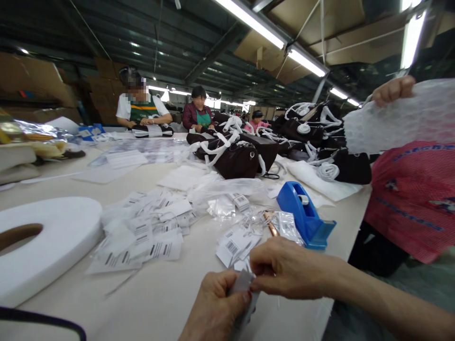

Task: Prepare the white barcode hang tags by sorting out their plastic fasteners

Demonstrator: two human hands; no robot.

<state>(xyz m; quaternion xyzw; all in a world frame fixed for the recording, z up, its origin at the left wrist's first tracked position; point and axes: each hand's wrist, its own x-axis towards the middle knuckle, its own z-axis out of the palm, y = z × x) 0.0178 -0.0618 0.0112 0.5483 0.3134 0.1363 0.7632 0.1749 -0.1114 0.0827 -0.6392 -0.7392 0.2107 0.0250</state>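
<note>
Slip point(242, 281), pale grey, held narrowly in the left hand point(216, 305), thumb pressed along its face, with fingers of the right hand point(287, 267) bent in close at its upper end, impossible to tell whether pinching it. Above the near part of the table point(142, 303), beside barcode tags point(232, 246), with a blue tape dispenser point(302, 215) just beyond the right hand and printed labels point(142, 232) farther left.

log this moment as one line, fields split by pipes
left hand: holds pale flat piece | right hand: fingers at its upper end | just beyond: barcoded tags, blue tape dispenser
</note>
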